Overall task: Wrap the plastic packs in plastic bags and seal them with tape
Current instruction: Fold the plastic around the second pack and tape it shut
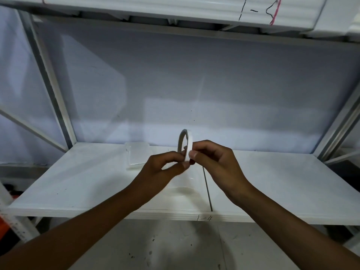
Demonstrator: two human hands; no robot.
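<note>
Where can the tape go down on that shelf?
The right half of the shelf is bare, from the seam to the right post. So is the left front corner, nearer than the pack. The middle is crowded: the left hand and right hand hold the tape there, above what looks like a clear bag.

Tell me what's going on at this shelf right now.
A person holds a roll of white tape upright above a white shelf. The left hand grips the roll's lower part, while the right hand pinches at its rim, apparently picking for the tape end. A clear plastic pack lies on the shelf behind the left hand. Something else clear, possibly a bagged pack, lies under the hands.
</note>
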